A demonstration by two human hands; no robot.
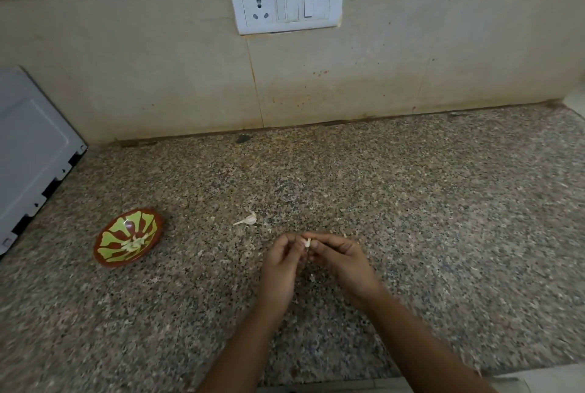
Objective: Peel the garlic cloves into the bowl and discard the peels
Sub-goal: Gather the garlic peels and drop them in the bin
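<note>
Over the middle of the speckled granite counter (411, 202), my left hand (281, 266) and my right hand (342, 261) meet at the fingertips. Both pinch one small white garlic clove (306, 243) between them. A second clove (248, 219) with a papery tail lies on the counter just beyond my hands, to the left. At the left stands a red and green bowl (109, 242), tilted toward me, with several pale peeled cloves (134, 244) in its middle.
A grey appliance (31, 152) stands at the far left against the tiled wall. A white socket and switch plate (286, 4) is on the wall above. Small white peel bits (313, 277) lie under my hands. The counter's front edge runs along the bottom right.
</note>
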